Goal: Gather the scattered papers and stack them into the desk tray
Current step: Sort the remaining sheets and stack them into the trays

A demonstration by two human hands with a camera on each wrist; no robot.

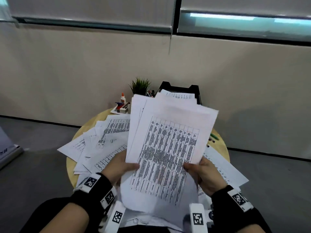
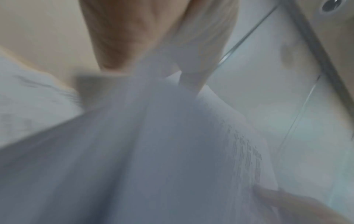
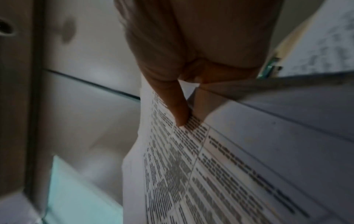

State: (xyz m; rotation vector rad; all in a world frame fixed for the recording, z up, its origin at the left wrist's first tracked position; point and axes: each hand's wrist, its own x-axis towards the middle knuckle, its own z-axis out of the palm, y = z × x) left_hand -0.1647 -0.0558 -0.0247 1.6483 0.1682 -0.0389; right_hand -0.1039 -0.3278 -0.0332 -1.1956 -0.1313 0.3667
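A fanned bundle of printed sheets (image 1: 168,148) stands raised above the round wooden table (image 1: 222,145). My left hand (image 1: 125,167) grips its lower left edge, thumb on the front page. My right hand (image 1: 200,170) pinches the lower right edge, thumb (image 3: 180,112) pressed on the printed grid. In the left wrist view the held sheets (image 2: 153,151) are blurred. More loose papers (image 1: 101,145) lie scattered on the table's left, and others (image 1: 223,169) on the right. The black desk tray (image 1: 181,89) stands at the table's far edge with a sheet (image 1: 178,95) in it.
A small potted plant (image 1: 140,85), a glue bottle (image 1: 123,98), a stapler-like item (image 1: 122,106) and a cup of pens (image 1: 150,93) sit at the far left of the tray. Green pens (image 1: 214,137) lie at the right rim. A beige wall stands close behind.
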